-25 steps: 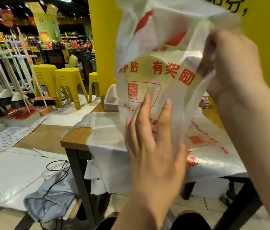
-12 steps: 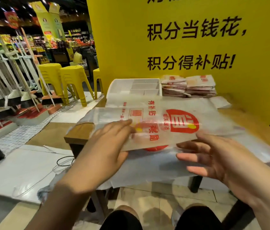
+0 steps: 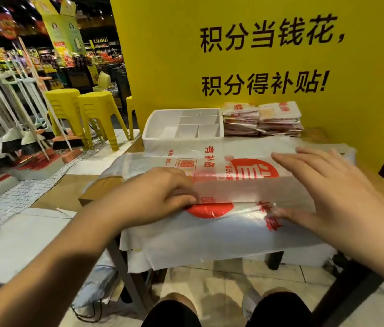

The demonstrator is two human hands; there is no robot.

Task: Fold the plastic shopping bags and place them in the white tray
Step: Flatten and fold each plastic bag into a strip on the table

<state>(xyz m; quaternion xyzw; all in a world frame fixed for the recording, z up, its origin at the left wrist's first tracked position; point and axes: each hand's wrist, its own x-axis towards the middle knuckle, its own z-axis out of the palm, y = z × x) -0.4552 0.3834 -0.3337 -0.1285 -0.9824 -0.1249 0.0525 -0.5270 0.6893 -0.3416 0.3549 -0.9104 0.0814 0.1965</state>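
Note:
A translucent white plastic bag [image 3: 233, 185] with red print lies flat on the table, its near part folded over. My left hand [image 3: 160, 194] pinches the folded edge at its left with curled fingers. My right hand [image 3: 328, 185] lies spread on the bag's right side with straight fingers, and its thumb shows through a plastic layer. The white tray [image 3: 149, 135], with dividers, stands behind the bag. A stack of folded bags [image 3: 261, 119] sits to the tray's right.
More flat bags [image 3: 210, 251] lie underneath and hang over the wooden table's [image 3: 101, 187] front edge. A yellow sign wall [image 3: 280, 67] stands right behind the table. Yellow stools [image 3: 80, 109] and brooms [image 3: 9, 138] are to the left. My knees show below the table.
The bag, held up in the air a second ago, has come down flat on the table. Both hands now work its folded edge, the right hand moved up onto it.

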